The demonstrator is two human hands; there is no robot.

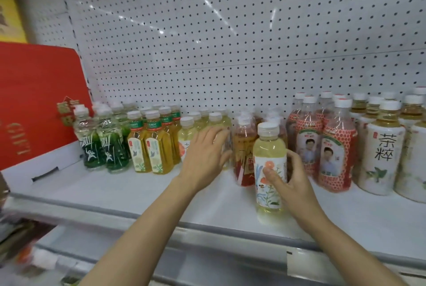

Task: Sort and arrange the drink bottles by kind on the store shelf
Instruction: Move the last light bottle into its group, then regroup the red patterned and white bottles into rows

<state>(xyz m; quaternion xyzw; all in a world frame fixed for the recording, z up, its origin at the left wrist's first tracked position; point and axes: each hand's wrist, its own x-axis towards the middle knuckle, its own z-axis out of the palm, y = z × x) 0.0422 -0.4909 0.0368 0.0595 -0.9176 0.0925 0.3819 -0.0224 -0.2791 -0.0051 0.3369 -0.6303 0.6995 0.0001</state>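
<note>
- Bottle, pale yellow with a flower label, is near the shelf front, gripped by the right hand, likely for moving to its kind.
- Left hand, fingers straight, presses the matching pale row, probably steadying it.
- Red bottles stand behind.

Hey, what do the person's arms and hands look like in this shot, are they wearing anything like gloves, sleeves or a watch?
Both arms are bare as far up as the frame shows, with no sleeves in view. The left hand and the right hand are ungloved. No rings, watch, bracelet or markings show on the fingers or wrists.
</note>
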